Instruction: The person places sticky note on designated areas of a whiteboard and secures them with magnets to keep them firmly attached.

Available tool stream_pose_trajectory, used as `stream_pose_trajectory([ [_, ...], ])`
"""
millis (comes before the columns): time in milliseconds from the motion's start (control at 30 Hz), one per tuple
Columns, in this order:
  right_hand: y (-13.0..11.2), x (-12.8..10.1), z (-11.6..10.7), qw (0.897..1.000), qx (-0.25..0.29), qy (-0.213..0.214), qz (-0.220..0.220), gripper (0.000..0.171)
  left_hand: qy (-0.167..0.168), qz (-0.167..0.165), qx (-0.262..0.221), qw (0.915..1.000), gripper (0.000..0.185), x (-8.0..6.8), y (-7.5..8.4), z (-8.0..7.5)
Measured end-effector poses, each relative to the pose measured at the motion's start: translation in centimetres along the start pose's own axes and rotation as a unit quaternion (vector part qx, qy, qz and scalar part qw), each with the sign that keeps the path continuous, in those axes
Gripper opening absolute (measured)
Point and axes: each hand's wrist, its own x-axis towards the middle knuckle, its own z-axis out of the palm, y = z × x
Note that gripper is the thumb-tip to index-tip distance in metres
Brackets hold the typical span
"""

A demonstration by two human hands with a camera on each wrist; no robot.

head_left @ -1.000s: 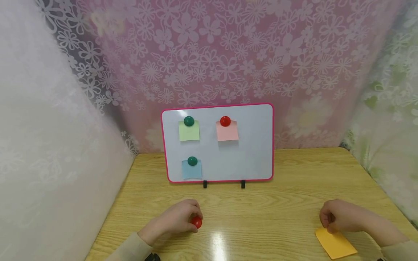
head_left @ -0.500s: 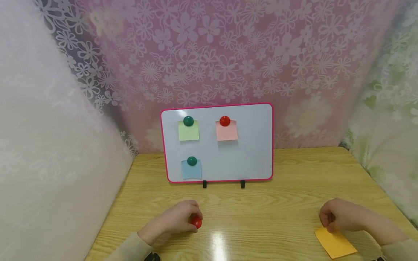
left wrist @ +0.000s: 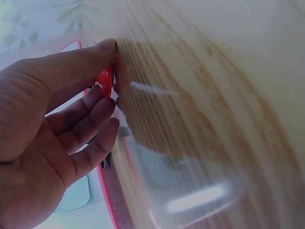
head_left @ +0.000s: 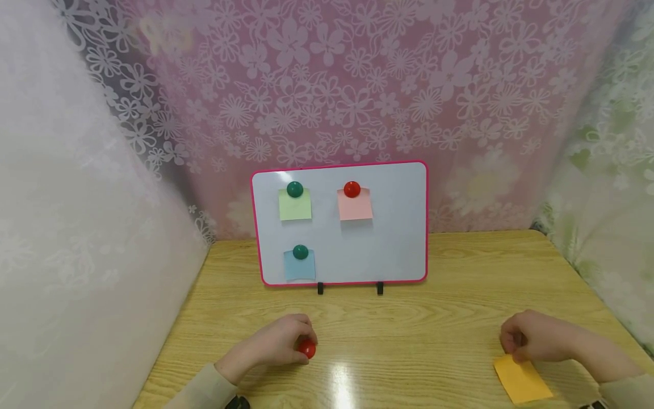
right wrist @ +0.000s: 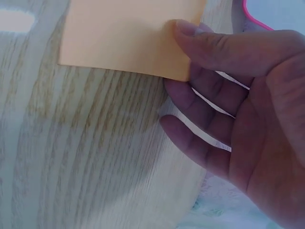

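At the table's front left, my left hand [head_left: 283, 341] pinches a round red magnet [head_left: 307, 349] between thumb and fingers. The left wrist view shows this magnet [left wrist: 106, 80] edge-on, close to the tabletop. Far to the right, my right hand [head_left: 540, 338] pinches an orange sticky note [head_left: 522, 379] by its far edge. In the right wrist view the thumb lies over the note [right wrist: 126, 36] and the other fingers are behind or below it. A whiteboard [head_left: 388, 244] with a pink rim stands upright beyond both hands.
On the board, green magnets hold a light green note [head_left: 295, 209] and a blue note [head_left: 300, 269]. A red magnet [head_left: 352, 189] holds a pink note [head_left: 355, 209]. Small black feet [head_left: 320, 288] support the board on the wooden table [head_left: 409, 335]. Flowered curtains [head_left: 357, 85] enclose the table.
The orange note has tilted slightly, its near edge shifting a little up and left, as my right hand lifts it slightly. My left hand and the red magnet have stayed in place.
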Motion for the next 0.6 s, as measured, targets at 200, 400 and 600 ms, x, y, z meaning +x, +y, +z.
stream_pose_trajectory([
  [200,0.31,0.34,0.03,0.999,0.017,0.013,-0.032,0.024,0.005,0.007,0.005,1.0000,0.022,-0.09,0.06,-0.02],
  [400,0.37,0.38,-0.19,0.999,0.022,0.025,-0.022,0.021,0.004,0.010,0.002,0.9999,0.022,-0.11,0.01,-0.03],
  [600,0.41,0.36,-0.40,0.999,0.020,0.037,0.013,0.010,0.010,0.021,0.004,0.9997,0.022,-0.09,-0.10,0.15],
])
